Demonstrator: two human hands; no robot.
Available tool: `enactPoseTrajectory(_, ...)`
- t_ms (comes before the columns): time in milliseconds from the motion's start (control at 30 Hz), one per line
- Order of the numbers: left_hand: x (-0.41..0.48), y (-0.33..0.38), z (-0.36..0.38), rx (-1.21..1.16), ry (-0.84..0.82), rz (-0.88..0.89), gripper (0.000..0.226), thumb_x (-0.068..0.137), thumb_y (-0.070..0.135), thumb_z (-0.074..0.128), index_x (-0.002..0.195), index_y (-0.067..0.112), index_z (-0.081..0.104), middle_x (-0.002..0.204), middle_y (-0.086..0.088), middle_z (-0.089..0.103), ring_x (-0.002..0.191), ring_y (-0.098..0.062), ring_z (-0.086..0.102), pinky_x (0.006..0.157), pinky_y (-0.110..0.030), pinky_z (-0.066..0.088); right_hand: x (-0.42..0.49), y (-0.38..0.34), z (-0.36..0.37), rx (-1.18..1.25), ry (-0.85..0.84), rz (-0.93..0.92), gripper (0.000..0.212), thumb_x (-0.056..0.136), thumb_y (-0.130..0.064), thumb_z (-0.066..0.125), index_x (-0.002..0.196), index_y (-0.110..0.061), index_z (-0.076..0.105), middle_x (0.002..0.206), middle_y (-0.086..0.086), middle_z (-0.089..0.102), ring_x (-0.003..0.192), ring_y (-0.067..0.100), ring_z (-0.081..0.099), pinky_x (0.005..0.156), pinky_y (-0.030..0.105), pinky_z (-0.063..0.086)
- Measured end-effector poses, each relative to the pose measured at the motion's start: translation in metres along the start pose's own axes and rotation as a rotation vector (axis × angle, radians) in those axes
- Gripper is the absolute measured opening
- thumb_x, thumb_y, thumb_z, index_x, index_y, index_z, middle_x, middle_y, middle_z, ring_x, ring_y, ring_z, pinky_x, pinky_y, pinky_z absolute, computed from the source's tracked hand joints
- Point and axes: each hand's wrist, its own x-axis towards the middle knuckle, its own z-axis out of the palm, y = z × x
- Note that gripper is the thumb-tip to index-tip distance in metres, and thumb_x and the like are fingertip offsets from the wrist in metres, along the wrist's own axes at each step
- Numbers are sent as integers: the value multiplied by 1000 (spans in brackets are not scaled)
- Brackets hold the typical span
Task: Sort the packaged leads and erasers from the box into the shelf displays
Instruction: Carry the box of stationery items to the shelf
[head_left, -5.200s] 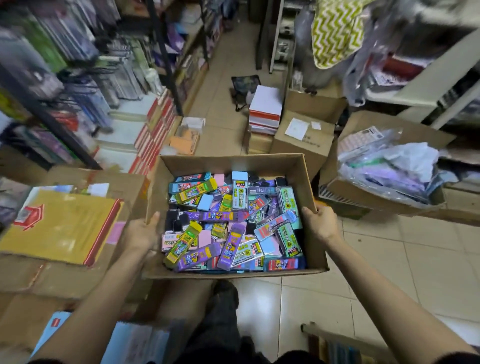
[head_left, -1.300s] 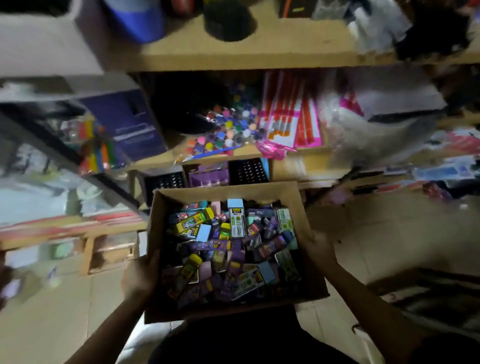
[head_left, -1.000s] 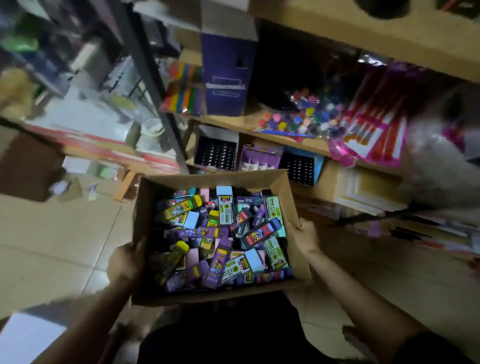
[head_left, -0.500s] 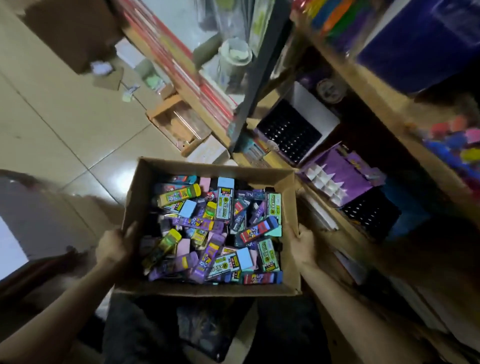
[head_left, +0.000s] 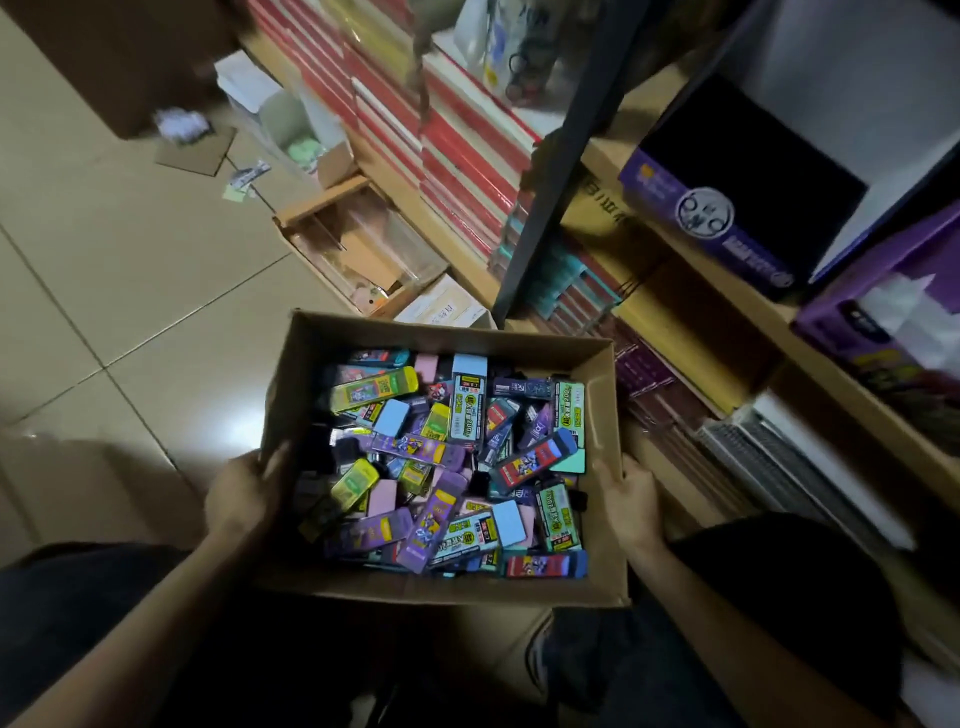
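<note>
An open cardboard box (head_left: 441, 335) is held low in front of me, close above the tiled floor. It is heaped with several packaged leads and erasers (head_left: 452, 457) in purple, yellow, green, blue and pink. My left hand (head_left: 244, 488) grips the box's left wall, with the thumb over the rim. My right hand (head_left: 631, 493) grips the right wall. On the wooden shelf (head_left: 691, 249) at the right stand a dark purple display box (head_left: 727, 218) and a lighter purple display (head_left: 883, 332).
A dark metal upright (head_left: 561, 176) stands just beyond the box. Stacks of red-edged notebooks (head_left: 457, 135) fill the low shelf behind it. A clear plastic tray in a carton (head_left: 358, 249) and paper scraps (head_left: 182, 124) lie on the floor at the left.
The box has come lower, and my view has tilted down and closed in on the shelf. Both hands keep their grip on the box's sides.
</note>
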Motion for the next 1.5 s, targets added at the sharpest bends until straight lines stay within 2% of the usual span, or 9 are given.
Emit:
enactPoseTrajectory(167, 23, -3, 51, -48, -41, 57, 41, 96, 35, 51, 91, -1, 67, 89, -27, 64, 91, -42, 62, 72, -38, 42, 15, 49, 25, -1, 84, 28, 16, 93, -12, 54, 96, -1, 65, 89, 10, 68, 80, 22, 63, 71, 31, 47)
enactPoseTrajectory(300, 13, -4, 65, -83, -39, 65, 43, 96, 34, 52, 101, -6, 66, 98, -31, 65, 98, -43, 61, 78, -39, 45, 2, 59, 18, 42, 135, 42, 15, 94, -10, 52, 99, -3, 65, 95, 9, 67, 81, 16, 58, 67, 22, 38)
enactPoseTrajectory(467, 3, -8, 69, -43, -35, 220, 48, 95, 39, 52, 94, -6, 67, 94, -32, 65, 91, -42, 63, 72, -38, 44, -22, 84, -3, 53, 188, 33, 19, 93, -16, 55, 101, -2, 65, 95, 12, 67, 85, 24, 61, 63, 22, 39)
enactPoseTrajectory(667, -16, -22, 82, -69, -33, 261, 47, 95, 35, 54, 95, -11, 65, 98, -34, 64, 94, -43, 63, 80, -42, 47, -39, 113, -4, 128, 206, 48, 23, 93, -15, 53, 105, 0, 65, 98, 14, 67, 83, 22, 59, 70, 26, 41)
enactPoseTrajectory(833, -18, -52, 110, -77, -56, 211, 49, 94, 35, 54, 90, -12, 64, 97, -36, 64, 95, -45, 63, 79, -43, 48, -39, 143, 3, 52, 156, 71, 19, 94, -19, 54, 101, -4, 65, 96, 12, 67, 86, 25, 62, 61, 26, 39)
enactPoseTrajectory(1000, -13, -74, 141, -2, -32, 169, 47, 94, 39, 52, 95, -6, 67, 97, -32, 65, 96, -44, 63, 78, -40, 47, -25, 160, 22, 68, 143, 145, 21, 94, -16, 54, 105, -2, 65, 97, 9, 64, 88, 23, 59, 73, 28, 41)
enactPoseTrajectory(1100, 0, -70, 149, 12, -24, 159, 47, 94, 41, 52, 99, -2, 68, 99, -31, 66, 96, -43, 63, 81, -42, 49, -13, 171, 37, 66, 145, 227, 21, 93, -16, 55, 105, -1, 63, 101, 17, 66, 96, 32, 61, 76, 33, 44)
enactPoseTrajectory(1333, 33, -78, 174, -26, -34, 81, 44, 94, 40, 52, 104, 1, 67, 99, -30, 66, 97, -42, 62, 80, -42, 47, 19, 183, 60, 31, 104, 161, 20, 94, -21, 55, 98, -4, 64, 86, 9, 64, 81, 23, 58, 69, 27, 40)
enactPoseTrajectory(1500, 45, -73, 178, -6, -28, 101, 44, 94, 41, 51, 101, 2, 68, 98, -29, 67, 95, -42, 63, 82, -45, 50, 31, 182, 63, 0, 146, 117, 14, 93, -20, 56, 85, -9, 61, 75, 2, 62, 71, 18, 55, 51, 17, 35)
